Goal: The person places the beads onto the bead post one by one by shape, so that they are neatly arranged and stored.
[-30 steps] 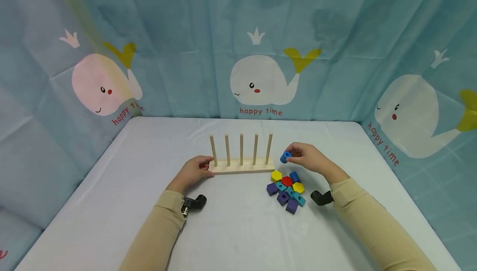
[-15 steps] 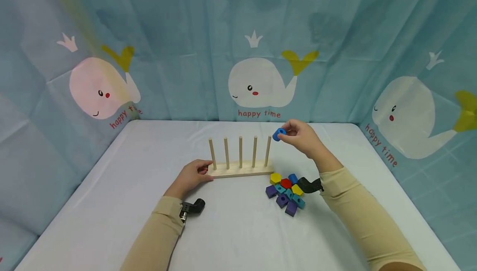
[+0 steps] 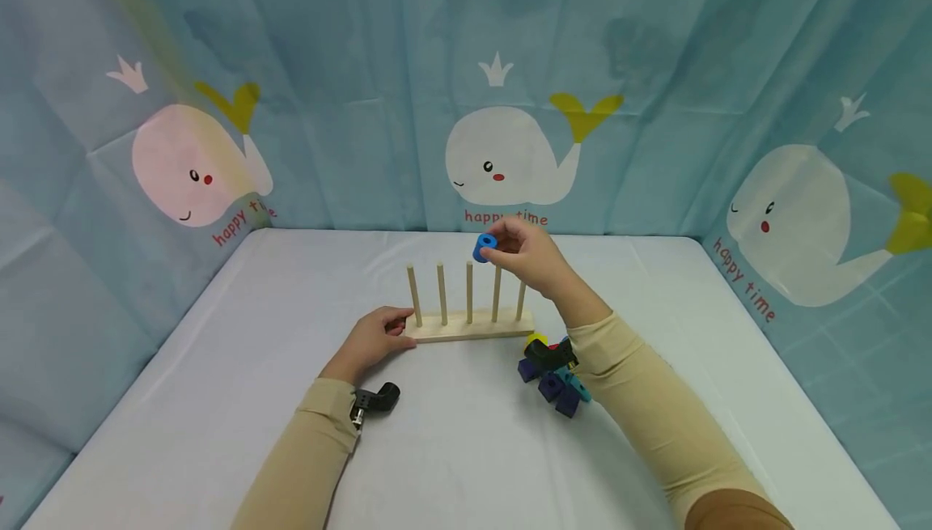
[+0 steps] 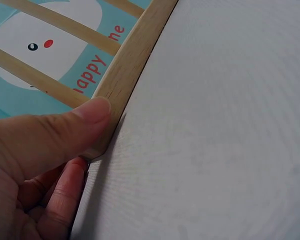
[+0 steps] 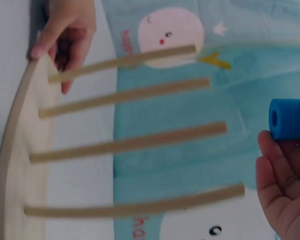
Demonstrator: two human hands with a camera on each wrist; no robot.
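A wooden peg stand with several upright pegs sits mid-table. Its left end is gripped by my left hand, and in the left wrist view the thumb lies on the base's edge. My right hand pinches a blue cylinder bead above the pegs, near the middle one. In the right wrist view the blue bead shows its hole, facing the pegs and apart from them. The right hand hides part of the rightmost pegs.
Below the right forearm lies a pile of beads, among them a purple cube and a yellow hexagon; the sleeve and black wrist mount cover part of it. Behind the white table hangs a whale-print curtain.
My right hand has carried the blue bead up and to the left, from beside the stand to above its pegs. The left hand has stayed on the stand's left end.
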